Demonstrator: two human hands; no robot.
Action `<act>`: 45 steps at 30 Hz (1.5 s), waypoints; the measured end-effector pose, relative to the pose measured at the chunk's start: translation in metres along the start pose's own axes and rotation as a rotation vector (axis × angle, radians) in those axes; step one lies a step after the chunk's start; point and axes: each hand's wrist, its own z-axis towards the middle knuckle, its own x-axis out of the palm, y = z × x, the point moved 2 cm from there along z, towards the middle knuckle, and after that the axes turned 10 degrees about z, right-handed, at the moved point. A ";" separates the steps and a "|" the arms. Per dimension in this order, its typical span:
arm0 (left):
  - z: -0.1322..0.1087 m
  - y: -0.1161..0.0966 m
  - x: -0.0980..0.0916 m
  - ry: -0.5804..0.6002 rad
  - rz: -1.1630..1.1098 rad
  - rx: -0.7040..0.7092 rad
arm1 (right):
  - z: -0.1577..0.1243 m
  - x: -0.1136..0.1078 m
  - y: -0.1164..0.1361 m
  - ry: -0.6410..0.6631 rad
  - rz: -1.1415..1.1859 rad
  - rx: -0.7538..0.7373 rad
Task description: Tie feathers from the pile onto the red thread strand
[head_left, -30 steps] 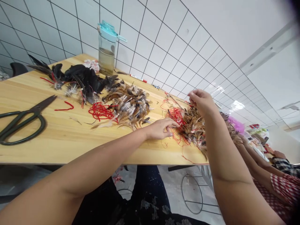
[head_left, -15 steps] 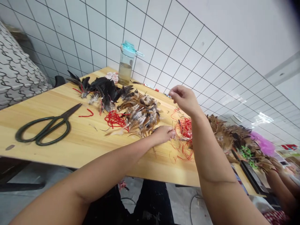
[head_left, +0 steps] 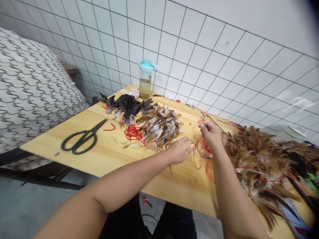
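Note:
My left hand rests on the wooden table, fingers pinched at a tangle of red string. Just right of it, my right hand is closed on strands of the same string, lowered close to the tabletop. A large heap of brown feathers bound with red string spreads to the right of both hands. A smaller pile of brown and white feathers lies left of my left hand.
Black feathers, a coil of red string and dark scissors lie further left. A bottle with a teal lid stands by the tiled wall. A patterned cushion sits left of the table.
My right hand has dropped from a raised position down to the string beside my left hand. The view has swung right and pulled back, showing more of the brown feather heap.

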 end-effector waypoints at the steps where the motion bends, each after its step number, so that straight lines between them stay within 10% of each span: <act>1: 0.000 0.002 -0.002 -0.022 0.017 0.015 | -0.001 0.010 -0.005 0.020 -0.026 -0.028; 10: 0.005 0.006 -0.032 -0.233 0.182 0.154 | -0.014 0.051 -0.058 0.027 -0.257 -0.237; 18: -0.017 0.026 -0.125 -0.550 0.378 -0.137 | -0.013 0.051 -0.068 0.044 -0.472 -0.018; 26: -0.077 0.073 -0.127 -0.094 0.626 -0.369 | -0.011 0.055 -0.058 0.230 -0.643 0.176; 33: -0.095 0.108 -0.139 -0.049 0.809 -0.452 | -0.011 0.055 -0.060 0.237 -0.640 0.183; 40: -0.058 0.068 -0.157 -0.199 0.792 -0.334 | -0.010 0.056 -0.064 0.141 -0.571 0.108; 45: -0.023 0.041 -0.134 0.095 0.696 -0.326 | -0.014 0.054 -0.064 -0.010 -0.511 -0.008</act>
